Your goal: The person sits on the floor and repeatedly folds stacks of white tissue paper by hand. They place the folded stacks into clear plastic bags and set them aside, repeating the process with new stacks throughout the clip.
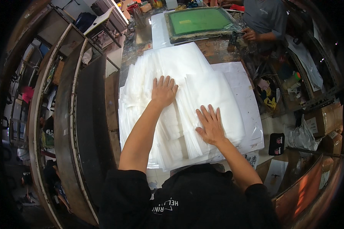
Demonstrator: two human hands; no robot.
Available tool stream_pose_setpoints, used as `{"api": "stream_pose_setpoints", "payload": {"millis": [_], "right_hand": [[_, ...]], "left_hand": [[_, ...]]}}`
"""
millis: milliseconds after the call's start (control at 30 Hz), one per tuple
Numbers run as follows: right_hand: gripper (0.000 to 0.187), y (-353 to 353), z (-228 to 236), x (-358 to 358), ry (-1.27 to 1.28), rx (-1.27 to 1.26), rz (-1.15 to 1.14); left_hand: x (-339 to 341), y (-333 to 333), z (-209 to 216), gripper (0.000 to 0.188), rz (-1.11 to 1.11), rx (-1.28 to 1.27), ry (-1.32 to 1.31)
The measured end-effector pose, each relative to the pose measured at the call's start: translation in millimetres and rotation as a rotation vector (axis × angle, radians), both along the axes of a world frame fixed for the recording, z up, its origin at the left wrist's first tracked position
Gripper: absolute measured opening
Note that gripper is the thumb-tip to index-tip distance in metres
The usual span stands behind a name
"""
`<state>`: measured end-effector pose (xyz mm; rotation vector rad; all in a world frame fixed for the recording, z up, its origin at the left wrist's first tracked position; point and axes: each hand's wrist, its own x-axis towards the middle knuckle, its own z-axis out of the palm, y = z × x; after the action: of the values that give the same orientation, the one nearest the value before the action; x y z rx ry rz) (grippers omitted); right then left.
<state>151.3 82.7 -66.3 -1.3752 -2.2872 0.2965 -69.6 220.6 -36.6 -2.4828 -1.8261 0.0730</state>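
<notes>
Stacks of thin, translucent white plastic sheets, perhaps bags, spread over the work table in front of me. My left hand (164,91) lies flat on the left stack (141,110), its fingers pointing away from me. Nearer to me, my right hand (211,126) rests palm down on the right stack (225,103), fingers spread. The right stack overlaps the left one, and its layered edges fan out between my hands. Neither hand grips anything. Beneath the stacks, a large white sheet (252,114) shows at the right.
At the table's far end lies a framed green printing screen (200,21). Another person (265,19) works at the far right, one hand near the table edge. Long dark shelves (91,110) run along the left. Cardboard boxes (325,118) and a black pouch (276,144) are at the right.
</notes>
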Motion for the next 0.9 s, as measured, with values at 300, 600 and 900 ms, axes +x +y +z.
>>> {"api": "stream_pose_setpoints", "payload": {"millis": [300, 600, 900], "right_hand": [[0.062, 9.0, -0.7, -3.3, -0.012, -0.004, -0.002], [0.064, 2.5, -0.3, -15.1, 0.068, -0.015, 0.072], [0.065, 13.7, 19.6, -33.7, 0.124, -0.165, 0.059]], "left_hand": [[-0.2, 1.9, 9.5, 0.054, 0.053, -0.112, -0.117], [-6.2, -5.3, 6.1, 0.063, 0.037, -0.031, -0.108], [13.5, -10.3, 30.5, 0.062, -0.269, 0.159, -0.073]]}}
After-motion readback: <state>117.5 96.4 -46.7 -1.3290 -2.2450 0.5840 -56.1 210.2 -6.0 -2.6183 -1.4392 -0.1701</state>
